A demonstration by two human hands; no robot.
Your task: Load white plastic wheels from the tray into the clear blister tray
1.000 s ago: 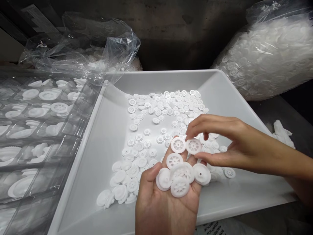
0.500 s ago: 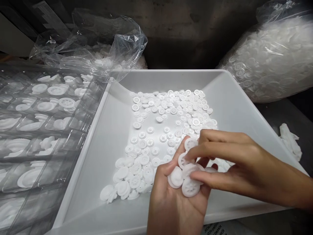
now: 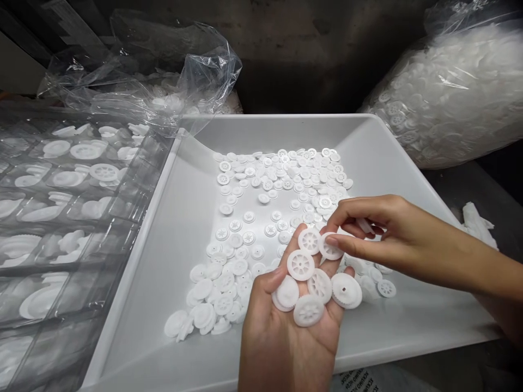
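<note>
My left hand (image 3: 286, 337) is palm up over the white tray and holds several white plastic gear wheels (image 3: 301, 265) with spokes and toothed rims. My right hand (image 3: 392, 239) is above that palm, with its thumb and fingertips at one wheel (image 3: 330, 246) on the edge of the pile. A small white piece (image 3: 364, 225) sits behind its curled fingers. Many more loose wheels (image 3: 241, 267) lie in the tray under and beside my hands.
The wide white tray (image 3: 278, 124) has sloped walls. To its left stands a clear compartment tray (image 3: 81, 218) of white parts. A bag of white wheels (image 3: 445, 98) lies at back right, a crumpled clear bag (image 3: 139, 76) at back left, and a white cloth (image 3: 476, 226) at right.
The wheels bunched under my right fingers are now spread apart on my left palm. My right hand has lifted slightly and sits further up, at the pile's far edge.
</note>
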